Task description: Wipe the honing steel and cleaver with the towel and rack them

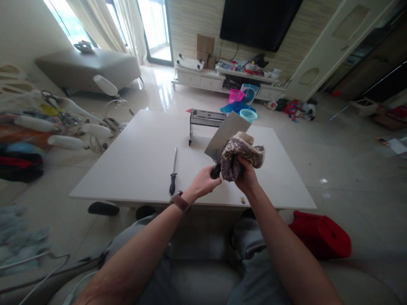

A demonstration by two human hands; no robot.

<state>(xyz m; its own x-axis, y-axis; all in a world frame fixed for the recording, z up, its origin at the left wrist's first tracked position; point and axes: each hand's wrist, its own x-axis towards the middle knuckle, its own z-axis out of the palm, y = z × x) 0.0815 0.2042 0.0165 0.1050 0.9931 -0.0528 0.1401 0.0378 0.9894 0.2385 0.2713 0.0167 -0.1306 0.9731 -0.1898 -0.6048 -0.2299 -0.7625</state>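
Cleaver [226, 133] gripped by left hand [206, 183], cloth [243, 153] by right hand [248, 178], well within side edges of table [143, 167].

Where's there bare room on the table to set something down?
The white table is bare left of the black-handled rod and right of the cloth, out to each side edge. The middle is crowded: left hand with cleaver, right hand with cloth, metal rack behind.

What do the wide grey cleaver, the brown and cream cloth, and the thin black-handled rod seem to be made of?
Wide grey cleaver: probably satin steel, by its dull, even sheen; its black handle may be plastic or wood.
Brown and cream cloth: likely terry cotton, by its fuzzy, soft folds.
Thin black-handled rod: apparently steel, by its metallic grey; grip perhaps plastic.
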